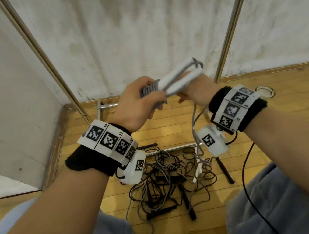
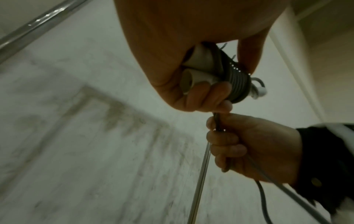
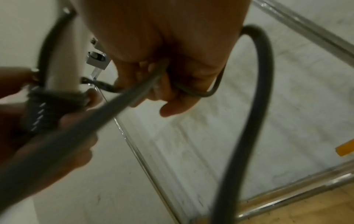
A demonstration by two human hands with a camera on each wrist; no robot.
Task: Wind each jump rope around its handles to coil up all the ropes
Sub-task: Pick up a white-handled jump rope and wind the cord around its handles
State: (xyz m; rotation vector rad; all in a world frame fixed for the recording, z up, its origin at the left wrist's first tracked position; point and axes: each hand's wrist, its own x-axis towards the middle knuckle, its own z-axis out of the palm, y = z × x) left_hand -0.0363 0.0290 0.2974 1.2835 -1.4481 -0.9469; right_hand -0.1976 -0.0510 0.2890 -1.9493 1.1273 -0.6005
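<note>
Two white handles (image 1: 179,77) of a grey jump rope are held side by side at chest height, with several grey turns (image 1: 149,89) wound round their near end. My left hand (image 1: 141,102) grips that wound end of the handles (image 2: 195,72); the coil (image 2: 235,84) shows beside its fingers. My right hand (image 1: 193,91) sits just right of the handles and grips the loose grey rope (image 3: 134,97), which runs from the coil through its curled fingers (image 2: 226,141) and hangs down (image 1: 194,131) to the floor.
On the wooden floor (image 1: 292,117) between my knees lies a tangled pile of dark ropes with black handles (image 1: 171,184), with another white-handled rope (image 1: 198,170) in it. Metal frame poles (image 1: 48,62) lean against the white wall. A coiled rope (image 1: 265,92) lies at right.
</note>
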